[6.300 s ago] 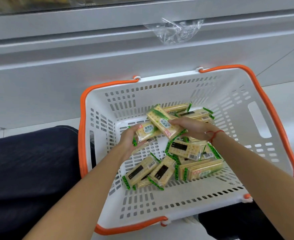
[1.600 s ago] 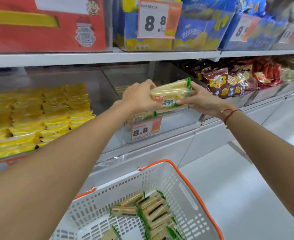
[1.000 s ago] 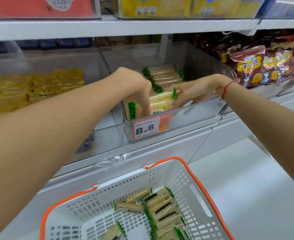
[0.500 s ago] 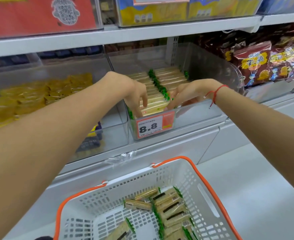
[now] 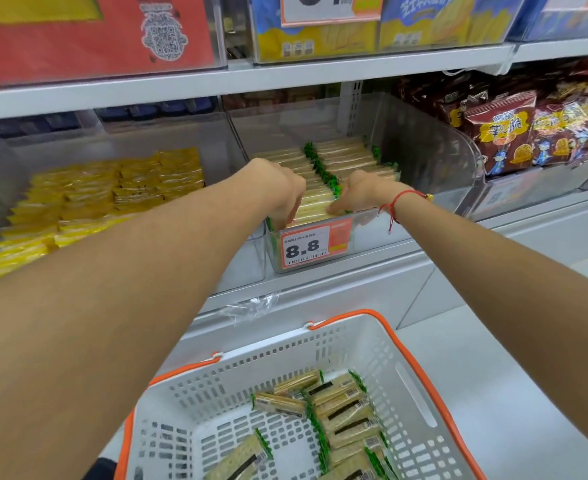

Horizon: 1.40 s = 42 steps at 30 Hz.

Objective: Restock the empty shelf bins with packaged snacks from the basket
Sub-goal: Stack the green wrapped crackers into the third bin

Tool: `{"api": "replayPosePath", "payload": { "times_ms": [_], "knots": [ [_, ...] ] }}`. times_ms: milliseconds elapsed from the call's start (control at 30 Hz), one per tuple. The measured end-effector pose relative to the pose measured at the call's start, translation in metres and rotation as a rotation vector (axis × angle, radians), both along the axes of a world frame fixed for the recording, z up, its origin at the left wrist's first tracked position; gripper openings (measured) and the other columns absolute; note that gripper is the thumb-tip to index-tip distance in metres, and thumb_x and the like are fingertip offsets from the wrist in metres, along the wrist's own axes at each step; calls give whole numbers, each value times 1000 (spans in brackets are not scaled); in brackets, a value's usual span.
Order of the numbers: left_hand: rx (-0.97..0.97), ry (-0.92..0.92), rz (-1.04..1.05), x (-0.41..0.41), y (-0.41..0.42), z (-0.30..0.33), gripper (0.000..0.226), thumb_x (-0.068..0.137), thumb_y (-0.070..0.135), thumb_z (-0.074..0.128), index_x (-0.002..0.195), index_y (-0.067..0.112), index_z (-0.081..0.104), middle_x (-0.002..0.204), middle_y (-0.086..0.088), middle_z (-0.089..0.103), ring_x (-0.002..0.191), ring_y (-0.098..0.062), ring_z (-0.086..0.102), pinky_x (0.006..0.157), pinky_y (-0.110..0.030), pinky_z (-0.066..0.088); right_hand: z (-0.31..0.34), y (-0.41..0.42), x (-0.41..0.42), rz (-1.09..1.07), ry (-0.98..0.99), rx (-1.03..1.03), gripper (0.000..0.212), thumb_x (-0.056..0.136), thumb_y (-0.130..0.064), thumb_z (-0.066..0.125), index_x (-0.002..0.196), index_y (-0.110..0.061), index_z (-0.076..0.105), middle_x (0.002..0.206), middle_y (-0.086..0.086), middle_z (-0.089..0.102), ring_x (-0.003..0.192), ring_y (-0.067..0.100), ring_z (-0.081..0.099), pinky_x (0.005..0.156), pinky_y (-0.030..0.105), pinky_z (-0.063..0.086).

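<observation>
Below white shelf [image 5: 285, 77], clear bin [image 5: 424, 161], pale floor [image 5: 493, 358]

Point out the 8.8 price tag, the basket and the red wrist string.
8.8 price tag [image 5: 305, 247], head view, printed digits.
basket [image 5: 413, 393], head view, right white wall.
red wrist string [image 5: 399, 196], head view, strand over wrist.

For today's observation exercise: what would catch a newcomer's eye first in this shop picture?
First, two bare arms reaching to a clear shelf bin at centre, the left hand and right hand pressing on the front cracker packs. Just below hangs a bold 8.8 price tag. At the bottom sits a white basket with orange rim, more packs inside.
</observation>
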<state>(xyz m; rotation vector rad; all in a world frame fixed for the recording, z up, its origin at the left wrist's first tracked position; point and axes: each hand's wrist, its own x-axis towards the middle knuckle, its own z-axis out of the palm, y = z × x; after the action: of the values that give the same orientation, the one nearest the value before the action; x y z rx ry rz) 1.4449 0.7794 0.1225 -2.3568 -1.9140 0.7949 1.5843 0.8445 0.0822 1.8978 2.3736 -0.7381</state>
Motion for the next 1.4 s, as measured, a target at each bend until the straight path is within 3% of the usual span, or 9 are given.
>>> {"api": "replayPosePath", "payload": {
  "times_ms": [167, 300, 533, 767, 900, 1000, 1067, 1167, 1400],
  "knots": [
    [381, -158, -15, 0, -25, -5, 28, 91, 12, 57, 116, 25, 63, 119, -1, 63, 110, -26, 58, 77, -33, 37, -5, -20, 11, -33, 125, 289, 27, 85, -34, 68, 100, -11, 67, 102, 6, 65, 96, 24, 61, 78, 32, 50],
    [593, -394, 2, 3, -58, -14, 24, 89, 21, 53, 106, 32, 65, 110, 5, 67, 107, -25, 60, 77, -34, 41, -1, -59, 22, -121, 397, 582, 16, 84, -37, 67, 82, -22, 65, 83, -7, 60, 83, 13, 56, 68, 26, 42],
    [491, -529, 111, 16, -119, -77, 20, 87, 33, 52, 101, 30, 67, 104, 3, 70, 98, -26, 64, 71, -30, 42, -54, -128, 50, -167, 539, 258, 20, 81, -35, 71, 65, -25, 63, 60, -7, 60, 60, 9, 56, 59, 23, 44],
    [124, -627, 316, 3, -155, -191, 19, 90, 30, 54, 100, 28, 70, 108, 6, 69, 101, -19, 62, 83, -32, 49, -159, -170, 68, -147, 319, -306, 10, 92, -19, 60, 89, -10, 65, 69, 1, 62, 53, 9, 55, 42, 12, 40],
    [-18, -720, 462, -16, -168, -261, 20, 91, 23, 53, 104, 30, 68, 115, 9, 66, 107, -14, 60, 87, -29, 49, -224, -189, 59, -116, 224, -443, 14, 91, -16, 58, 79, -12, 64, 69, 2, 61, 55, 11, 57, 44, 14, 43],
    [38, -778, 547, -26, -176, -303, 22, 94, 21, 51, 108, 30, 65, 117, 11, 64, 107, -12, 59, 80, -26, 47, -277, -189, 51, -86, 151, -429, 19, 91, -14, 51, 73, -12, 58, 80, 15, 64, 83, 31, 68, 57, 25, 51],
    [45, -736, 561, -30, -178, -327, 29, 94, 16, 49, 114, 31, 63, 118, 9, 63, 107, -15, 59, 78, -28, 47, -299, -188, 46, -33, 35, -376, 10, 91, -14, 51, 88, -13, 60, 112, 16, 62, 107, 30, 61, 77, 29, 48],
    [-19, -636, 483, -35, -177, -359, 44, 92, 6, 46, 128, 32, 54, 127, 4, 56, 117, -18, 52, 91, -36, 47, -326, -183, 46, 84, -162, -239, 42, 89, -6, 50, 130, -11, 46, 135, 11, 45, 122, 27, 46, 90, 30, 41],
    [-83, -405, 223, -26, -161, -406, 64, 86, -1, 53, 143, 19, 30, 143, 0, 37, 131, -19, 35, 99, -32, 41, -385, -168, 50, 318, -470, -84, 67, 89, -9, 53, 147, -9, 18, 153, 12, 21, 143, 29, 18, 118, 40, 20]
  ]
}}
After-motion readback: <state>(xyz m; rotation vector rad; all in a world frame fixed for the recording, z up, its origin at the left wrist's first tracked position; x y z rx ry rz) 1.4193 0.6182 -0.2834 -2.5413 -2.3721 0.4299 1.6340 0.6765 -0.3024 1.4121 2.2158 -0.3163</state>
